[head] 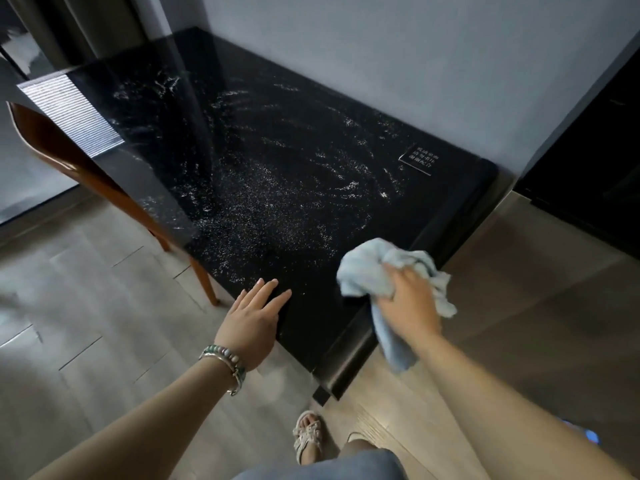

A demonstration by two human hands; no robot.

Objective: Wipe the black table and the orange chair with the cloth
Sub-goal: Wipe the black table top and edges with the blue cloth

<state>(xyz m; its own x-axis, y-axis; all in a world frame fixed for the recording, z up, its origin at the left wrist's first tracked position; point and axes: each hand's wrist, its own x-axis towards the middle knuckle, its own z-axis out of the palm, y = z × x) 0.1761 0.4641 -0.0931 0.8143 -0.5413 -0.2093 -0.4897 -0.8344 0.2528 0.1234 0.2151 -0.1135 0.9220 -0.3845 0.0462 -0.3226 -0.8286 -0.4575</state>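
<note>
Cloth (372, 268), pale blue and bunched, is in the right grip (410, 304), whose fingers curl round its middle while a loose tail hangs down past the near edge of the black counter (349, 109). It hovers at the counter's near right corner; whether it presses on the surface cannot be told. The left grip (254, 317) lies flat with straight fingers on the near left edge and holds nothing, which looks like bracing. White specks (263, 202) and streaks lie over most of the top, thickest in the middle and toward the near left, so the wiping of the counter seems barely begun. The orange chair (79, 161) stands at the counter's left side, well apart from both grips, and looks to be the later job. To do this step well, the cloth would serve better opened into a broad pad with the tail tucked in, so more of it meets the surface and nothing drags. Overlapping strokes from the wall side toward the near edge should gather the grit into one heap instead of scattering it onto the floor (86, 289). The small sign (419, 160) near the far right corner wants a careful pass around it.
</note>
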